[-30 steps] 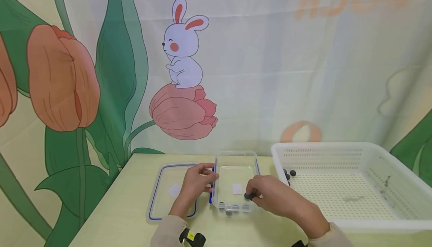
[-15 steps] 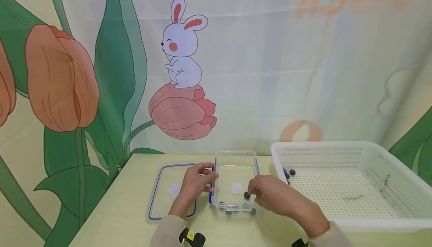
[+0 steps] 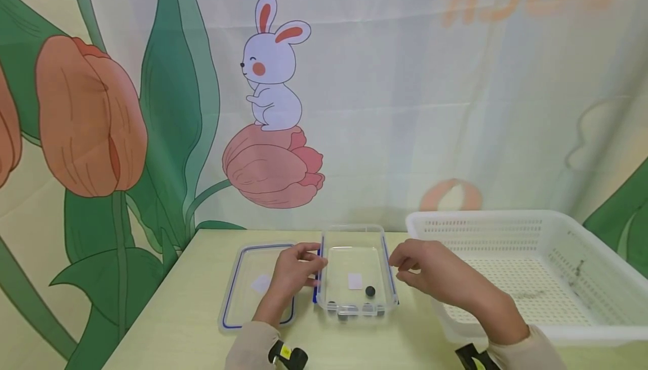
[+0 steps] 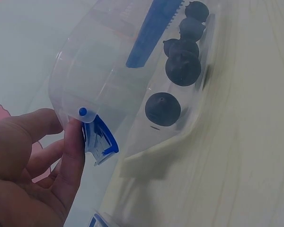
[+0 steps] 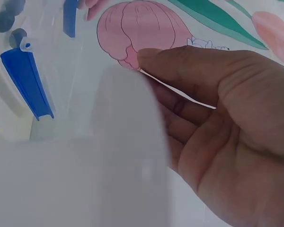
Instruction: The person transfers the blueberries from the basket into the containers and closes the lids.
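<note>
Left hand (image 3: 296, 269) is set at the side of the clear box (image 3: 353, 260), lower centre of the head view. Box rim is pinched by a blue latch (image 4: 102, 137), probably so the light box is kept from sliding. Right hand (image 3: 425, 269) is held between box and white basket (image 3: 582, 333), fingers loosely bent, narrow gap to thumb, no object seen; fingers are partly covered by blurred white in the right wrist view. Dark balls (image 4: 163, 109) are contained in the box, mostly lined along its near wall; one is seen beside a white label (image 3: 355, 281). Box is kept upright and uncovered, presumably for access from above. Lid (image 3: 248, 308) is laid flat on the table (image 3: 172, 308), lower left, likely out of the way. Basket is placed lower right, within right-hand reach; its left end is hidden.
</note>
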`<state>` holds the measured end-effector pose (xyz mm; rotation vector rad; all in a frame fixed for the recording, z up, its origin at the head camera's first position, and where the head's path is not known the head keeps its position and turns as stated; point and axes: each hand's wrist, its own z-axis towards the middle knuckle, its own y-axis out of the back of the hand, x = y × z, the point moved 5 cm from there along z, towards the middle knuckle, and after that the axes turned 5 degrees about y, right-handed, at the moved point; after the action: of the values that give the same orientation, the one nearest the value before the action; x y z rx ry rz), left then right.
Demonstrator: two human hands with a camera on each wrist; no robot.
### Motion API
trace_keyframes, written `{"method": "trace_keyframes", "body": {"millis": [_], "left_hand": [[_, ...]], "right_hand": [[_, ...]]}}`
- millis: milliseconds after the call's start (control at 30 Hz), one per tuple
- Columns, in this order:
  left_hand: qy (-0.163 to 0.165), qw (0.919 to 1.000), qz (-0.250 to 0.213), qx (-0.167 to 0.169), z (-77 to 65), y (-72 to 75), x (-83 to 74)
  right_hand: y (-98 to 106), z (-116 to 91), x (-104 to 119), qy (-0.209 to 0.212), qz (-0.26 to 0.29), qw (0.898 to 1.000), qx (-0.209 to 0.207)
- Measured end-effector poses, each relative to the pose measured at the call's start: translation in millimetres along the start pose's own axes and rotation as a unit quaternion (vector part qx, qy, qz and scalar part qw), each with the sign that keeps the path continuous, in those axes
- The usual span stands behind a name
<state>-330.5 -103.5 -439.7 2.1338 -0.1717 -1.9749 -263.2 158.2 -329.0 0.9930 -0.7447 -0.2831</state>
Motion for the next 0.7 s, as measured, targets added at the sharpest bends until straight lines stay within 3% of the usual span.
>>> {"method": "trace_keyframes", "body": {"millis": [333,533,700], "left_hand": [[-0.004,1.0,-0.005,0.006,-1.7,0.9,1.8],[-0.005,1.0,-0.005,0.003,-1.6,-0.3,1.2],[-0.008,1.0,0.0,0.003,-0.8,0.0,-0.8]], "right_hand": [[25,-9,-7,-0.06,0.047,0.997,-0.018],[52,-11,-6,-0.038,0.061,0.997,-0.01],[73,-5,-13,-0.059,0.067,0.996,0.023]]}}
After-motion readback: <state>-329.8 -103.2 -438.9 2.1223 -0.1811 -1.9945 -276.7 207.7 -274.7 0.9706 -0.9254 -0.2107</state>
